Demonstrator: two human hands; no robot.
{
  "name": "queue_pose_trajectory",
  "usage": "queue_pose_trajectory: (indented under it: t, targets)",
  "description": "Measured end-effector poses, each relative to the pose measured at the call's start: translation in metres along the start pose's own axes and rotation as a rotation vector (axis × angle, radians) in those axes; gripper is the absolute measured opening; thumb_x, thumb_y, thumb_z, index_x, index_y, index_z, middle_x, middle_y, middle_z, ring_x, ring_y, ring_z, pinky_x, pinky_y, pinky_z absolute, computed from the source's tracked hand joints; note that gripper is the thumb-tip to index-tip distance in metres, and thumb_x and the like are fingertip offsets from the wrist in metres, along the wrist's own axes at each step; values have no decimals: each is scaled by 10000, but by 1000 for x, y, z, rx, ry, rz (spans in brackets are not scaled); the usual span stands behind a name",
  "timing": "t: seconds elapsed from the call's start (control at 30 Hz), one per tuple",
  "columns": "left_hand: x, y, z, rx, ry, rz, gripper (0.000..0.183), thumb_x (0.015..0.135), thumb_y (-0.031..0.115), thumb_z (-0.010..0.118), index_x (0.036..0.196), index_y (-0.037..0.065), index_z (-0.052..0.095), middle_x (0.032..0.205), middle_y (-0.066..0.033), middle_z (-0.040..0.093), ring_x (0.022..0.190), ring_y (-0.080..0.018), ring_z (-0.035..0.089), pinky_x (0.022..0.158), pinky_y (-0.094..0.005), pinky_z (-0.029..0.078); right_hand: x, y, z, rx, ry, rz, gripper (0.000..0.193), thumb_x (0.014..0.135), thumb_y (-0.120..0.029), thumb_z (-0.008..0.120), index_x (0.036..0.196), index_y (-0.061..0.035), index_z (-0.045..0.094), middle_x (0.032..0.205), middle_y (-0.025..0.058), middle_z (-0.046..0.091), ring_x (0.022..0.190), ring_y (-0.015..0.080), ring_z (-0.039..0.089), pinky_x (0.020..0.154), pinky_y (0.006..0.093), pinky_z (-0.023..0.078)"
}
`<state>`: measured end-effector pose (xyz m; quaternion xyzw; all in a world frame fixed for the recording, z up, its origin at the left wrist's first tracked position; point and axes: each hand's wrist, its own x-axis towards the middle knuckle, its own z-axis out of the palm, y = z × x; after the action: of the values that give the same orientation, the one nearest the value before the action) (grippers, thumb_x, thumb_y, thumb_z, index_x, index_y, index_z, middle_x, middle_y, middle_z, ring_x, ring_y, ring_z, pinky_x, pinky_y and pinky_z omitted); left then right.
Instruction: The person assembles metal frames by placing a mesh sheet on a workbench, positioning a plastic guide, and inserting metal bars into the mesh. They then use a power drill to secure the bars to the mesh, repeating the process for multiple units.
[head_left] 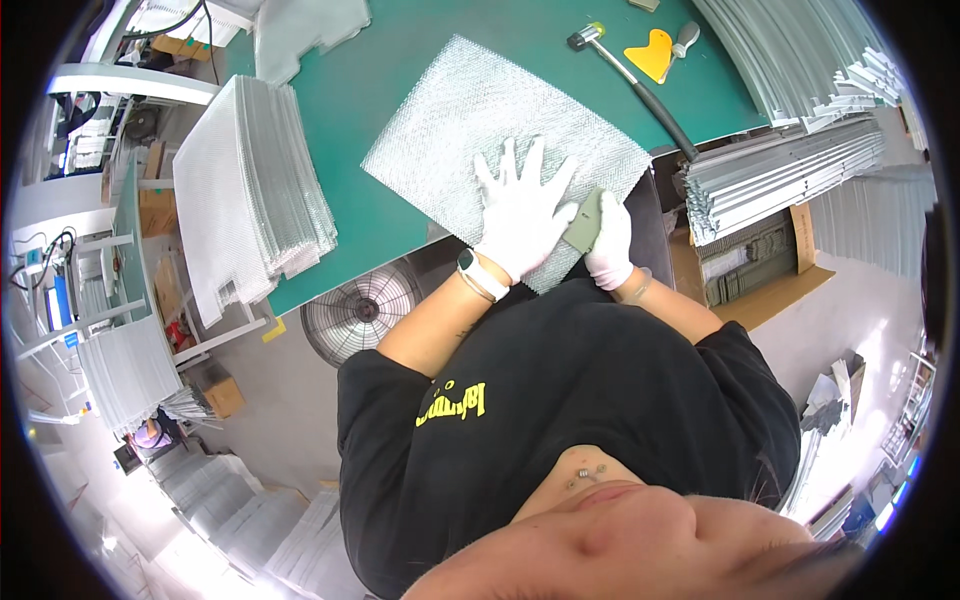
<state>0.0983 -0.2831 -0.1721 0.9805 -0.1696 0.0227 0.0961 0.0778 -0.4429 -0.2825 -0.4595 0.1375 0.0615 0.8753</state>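
Observation:
A silvery mesh sheet [440,130] lies at a slant on the green table [345,225], its near corner reaching over the front edge toward my body. My left hand [525,205], in a white glove, presses flat on the sheet with its fingers spread. At the sheet's right near side, my gloved right hand [612,245] is closed round a flat olive-green plate [584,228] that rests against the mesh. The underside of the plate and some of the right fingers are hidden.
A mallet [640,88], a yellow scraper [651,56] and a grey-handled tool [685,42] lie at the back right. Stacked mesh sheets [250,190] stand at left, with metal-framed panels [785,165] at right. A floor fan [365,310] sits below the table edge.

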Motion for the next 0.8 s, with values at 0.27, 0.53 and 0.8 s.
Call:
queue_pose_trajectory:
  t: [0.27,0.53,0.8]
  targets:
    - [2,-2,0,-6,-10,-8,639,935,449,570,1530,271,421,1566,-227,351,1426,-524,288,1122,-751,113,-3,-17,8,-194,-17,16,203,1027,-226,589,1040,-32,648,922,5,644,804,71,582,717,263,496]
    - [2,-3,0,-24,-7,6,618,942,440,560,1524,273,434,1566,-221,355,1431,-513,287,1136,-735,115,3,-1,9,-24,17,4,240,1042,-258,566,1056,-36,655,941,7,654,830,73,580,723,259,490]
    - [50,-85,-20,138,-29,320,592,932,424,589,1494,279,474,1542,-146,409,1432,-451,322,1148,-693,163,31,-77,45,-865,-751,418,537,939,-535,632,1048,-14,698,869,85,715,773,143,663,709,308,534]
